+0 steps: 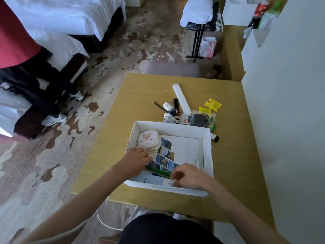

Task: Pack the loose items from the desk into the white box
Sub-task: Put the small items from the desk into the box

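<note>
The white box (207, 152) stands open on the wooden desk (126, 106). Inside lie a photo booklet (166, 154), a sheep-faced pouch (147, 139) at the far left corner, and small blue and white cards (153, 180) along the near wall. A green pen-like item (158, 171) lies across the near part of the box. My left hand (136, 160) rests at its left end, beside the pouch, and my right hand (189, 176) pinches at its right end. Whether either hand truly grips it I cannot tell.
Beyond the box lie loose items: a long white case (181, 98), a pencil (159, 106), a white earbud case (168, 106), a black lighter (176, 103), a coiled white cable (171, 118), snack packets (204, 118), yellow sachets (212, 104) and a white tube (214, 137). A person sits left.
</note>
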`<state>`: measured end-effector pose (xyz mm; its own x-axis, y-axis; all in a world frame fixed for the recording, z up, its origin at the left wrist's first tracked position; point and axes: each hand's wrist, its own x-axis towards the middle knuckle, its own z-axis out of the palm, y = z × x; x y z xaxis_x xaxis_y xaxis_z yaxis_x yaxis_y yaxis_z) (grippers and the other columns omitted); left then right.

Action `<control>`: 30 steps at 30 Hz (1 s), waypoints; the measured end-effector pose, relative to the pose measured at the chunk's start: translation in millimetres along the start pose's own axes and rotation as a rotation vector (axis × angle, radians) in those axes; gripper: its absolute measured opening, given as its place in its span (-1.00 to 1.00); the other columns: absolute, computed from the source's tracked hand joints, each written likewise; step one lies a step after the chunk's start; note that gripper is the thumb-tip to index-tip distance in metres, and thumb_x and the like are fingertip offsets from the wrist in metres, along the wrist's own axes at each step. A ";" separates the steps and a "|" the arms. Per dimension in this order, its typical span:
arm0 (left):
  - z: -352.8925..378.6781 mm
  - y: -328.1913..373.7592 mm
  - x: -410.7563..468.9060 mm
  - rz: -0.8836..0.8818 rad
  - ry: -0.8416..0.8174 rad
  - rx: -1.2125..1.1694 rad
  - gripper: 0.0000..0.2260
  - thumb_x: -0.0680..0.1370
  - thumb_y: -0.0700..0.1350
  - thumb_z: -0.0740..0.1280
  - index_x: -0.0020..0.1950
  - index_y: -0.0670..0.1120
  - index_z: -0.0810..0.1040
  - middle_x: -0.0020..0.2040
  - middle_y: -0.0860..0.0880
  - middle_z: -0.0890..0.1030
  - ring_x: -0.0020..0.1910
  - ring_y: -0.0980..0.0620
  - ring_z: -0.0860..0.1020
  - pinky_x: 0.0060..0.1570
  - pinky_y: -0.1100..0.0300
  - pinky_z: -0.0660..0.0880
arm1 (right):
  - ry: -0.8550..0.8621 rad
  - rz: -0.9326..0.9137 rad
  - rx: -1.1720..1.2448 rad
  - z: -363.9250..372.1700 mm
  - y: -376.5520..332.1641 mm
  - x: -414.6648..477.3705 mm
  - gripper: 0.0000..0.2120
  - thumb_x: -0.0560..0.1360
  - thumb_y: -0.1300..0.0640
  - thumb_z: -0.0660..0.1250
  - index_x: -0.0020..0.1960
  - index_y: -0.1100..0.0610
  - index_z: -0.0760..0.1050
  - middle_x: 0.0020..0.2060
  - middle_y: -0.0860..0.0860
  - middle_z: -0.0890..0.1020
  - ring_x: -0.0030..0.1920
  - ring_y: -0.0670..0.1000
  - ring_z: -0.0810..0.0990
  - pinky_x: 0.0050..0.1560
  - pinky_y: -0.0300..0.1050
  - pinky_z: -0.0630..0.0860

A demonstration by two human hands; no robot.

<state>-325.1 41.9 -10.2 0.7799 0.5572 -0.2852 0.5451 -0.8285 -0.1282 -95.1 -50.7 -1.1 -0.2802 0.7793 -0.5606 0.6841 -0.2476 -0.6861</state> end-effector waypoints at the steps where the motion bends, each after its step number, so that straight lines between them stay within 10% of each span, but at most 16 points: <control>1: -1.1 0.0 -1.0 -0.009 0.022 -0.044 -0.71 0.52 -0.11 0.29 0.25 -0.03 0.44 0.23 -0.04 0.54 0.18 -0.04 0.47 0.16 0.06 0.41 | 0.018 -0.003 0.009 0.4 0.8 -0.3 -0.76 0.45 0.12 0.46 0.12 0.07 0.60 -0.04 -0.11 0.60 -0.07 -0.18 0.56 -0.14 -0.39 0.41; 15: -27.8 1.7 -3.0 -0.047 -0.339 -0.445 -0.83 0.56 -0.09 0.27 0.08 -0.04 0.60 0.04 -0.03 0.66 -0.03 -0.01 0.59 -0.04 0.11 0.51 | 0.095 -0.012 -0.106 -0.5 0.2 12.2 -0.81 0.44 0.09 0.46 0.05 0.07 0.61 -0.04 -0.03 0.63 -0.05 -0.03 0.60 -0.01 -0.14 0.56; 23: -65.4 -38.9 41.1 -0.082 0.066 -0.716 -0.81 0.60 -0.04 0.21 0.13 0.04 0.57 0.06 0.06 0.64 -0.09 0.15 0.56 -0.15 0.29 0.47 | 0.447 -0.088 0.028 -68.2 -16.7 21.6 -0.89 0.53 0.05 0.36 0.02 0.03 0.61 -0.08 -0.14 0.63 -0.06 -0.16 0.58 -0.10 -0.28 0.49; 30: -83.7 -93.1 123.3 -0.147 0.254 -1.050 -0.83 0.59 -0.20 0.22 0.09 -0.13 0.59 -0.04 -0.05 0.68 -0.13 -0.01 0.63 -0.02 0.05 0.57 | 0.664 -0.101 0.037 -118.2 -23.5 61.5 -0.84 0.54 0.12 0.33 0.06 0.14 0.61 -0.08 -0.02 0.68 -0.07 -0.05 0.61 -0.05 -0.14 0.55</control>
<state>-253.9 192.3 46.1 0.6604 0.7422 -0.1139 0.5353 -0.3590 0.7646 -48.9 71.0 35.4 0.1400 0.9854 -0.0964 0.6491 -0.1649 -0.7426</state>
